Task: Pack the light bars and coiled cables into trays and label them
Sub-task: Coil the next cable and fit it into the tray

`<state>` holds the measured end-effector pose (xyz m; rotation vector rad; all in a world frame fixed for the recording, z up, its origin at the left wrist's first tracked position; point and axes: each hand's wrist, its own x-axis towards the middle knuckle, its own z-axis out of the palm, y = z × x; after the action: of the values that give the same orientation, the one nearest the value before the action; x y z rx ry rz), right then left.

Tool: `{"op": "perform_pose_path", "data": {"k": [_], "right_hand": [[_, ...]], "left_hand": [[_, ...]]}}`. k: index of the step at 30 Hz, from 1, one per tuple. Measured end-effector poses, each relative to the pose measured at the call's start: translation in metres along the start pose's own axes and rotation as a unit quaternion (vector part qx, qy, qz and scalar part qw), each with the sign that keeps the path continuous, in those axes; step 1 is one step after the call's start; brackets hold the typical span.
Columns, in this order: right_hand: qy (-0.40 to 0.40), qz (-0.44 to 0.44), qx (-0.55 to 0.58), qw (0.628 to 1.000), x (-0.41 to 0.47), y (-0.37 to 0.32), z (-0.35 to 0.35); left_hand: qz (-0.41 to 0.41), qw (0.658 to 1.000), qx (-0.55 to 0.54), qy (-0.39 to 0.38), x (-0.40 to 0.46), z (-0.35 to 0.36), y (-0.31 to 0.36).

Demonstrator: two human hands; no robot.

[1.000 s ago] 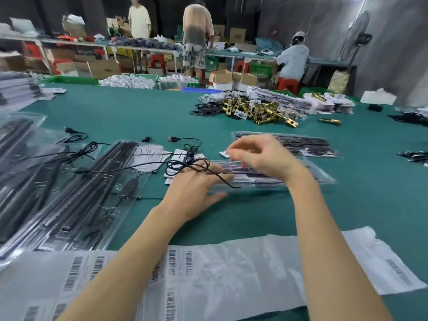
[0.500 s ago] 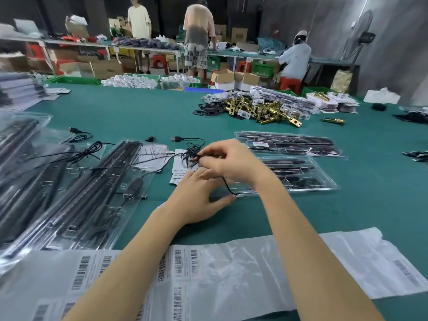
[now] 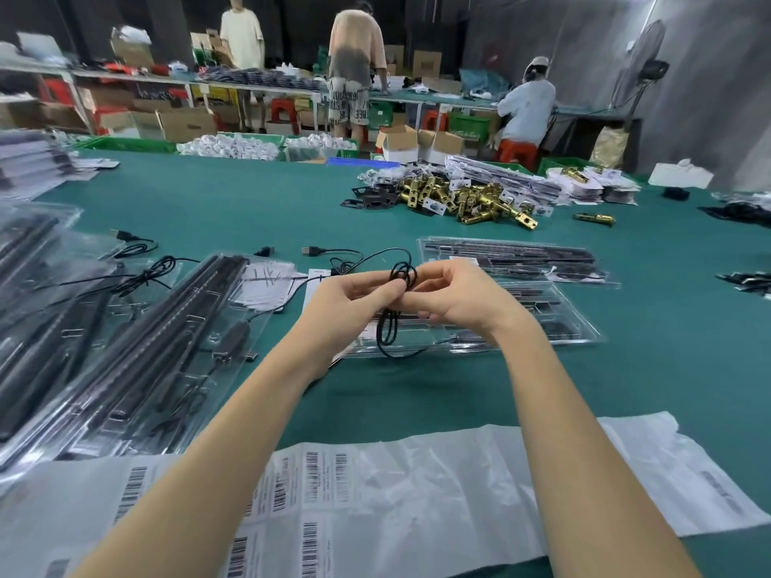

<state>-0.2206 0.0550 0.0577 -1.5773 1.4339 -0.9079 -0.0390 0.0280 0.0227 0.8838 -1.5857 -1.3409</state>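
Note:
A thin black cable [image 3: 391, 327] is looped into a small coil between my hands, above the green table. My left hand [image 3: 348, 306] pinches the coil's middle with thumb and fingers. My right hand [image 3: 454, 300] pinches the same coil from the right. The cable's USB plug [image 3: 311, 250] trails on the table behind. Under my hands lies a clear tray [image 3: 571, 327] holding black light bars. A second filled tray [image 3: 513, 258] lies just behind it. Sheets of barcode labels [image 3: 317, 481] lie at the near edge.
Clear trays with black light bars [image 3: 137, 348] and loose cables are stacked at the left. A heap of brass latch parts [image 3: 463, 198] sits at the back right. Three people work at benches beyond the table.
Both hands have lifted off the tray and come together. The loose cable that lay across my left hand is now gathered into a small coil held between both hands.

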Motion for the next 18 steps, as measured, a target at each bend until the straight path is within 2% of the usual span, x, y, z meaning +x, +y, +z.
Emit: {"op": "perform_pose_path", "data": {"k": [3, 4, 7, 8, 10, 15, 18], "right_hand": [[-0.071, -0.003, 0.020, 0.997, -0.006, -0.002, -0.010], [-0.060, -0.012, 0.014, 0.998, -0.006, -0.001, -0.011], [0.127, -0.086, -0.120, 0.981, -0.001, 0.003, -0.010], [0.152, -0.117, -0.156, 0.969, 0.001, 0.004, -0.009], [0.127, -0.153, -0.187, 0.962, 0.004, 0.006, -0.006], [0.135, -0.161, -0.125, 0.970, 0.006, 0.010, 0.000], [0.164, -0.189, -0.063, 0.966, 0.005, 0.000, 0.004]], "left_hand": [[-0.024, 0.999, -0.031, -0.034, -0.001, -0.009, 0.002], [-0.029, 0.998, -0.027, -0.040, -0.002, -0.011, 0.002], [-0.043, 0.998, -0.022, -0.038, -0.004, -0.012, -0.001], [-0.044, 0.998, -0.028, -0.048, -0.005, -0.012, -0.001], [-0.043, 0.994, -0.066, -0.076, -0.006, -0.013, -0.002], [-0.035, 0.979, -0.156, -0.127, -0.007, -0.027, 0.001], [-0.020, 0.984, -0.153, -0.086, -0.004, -0.031, 0.003]]}}
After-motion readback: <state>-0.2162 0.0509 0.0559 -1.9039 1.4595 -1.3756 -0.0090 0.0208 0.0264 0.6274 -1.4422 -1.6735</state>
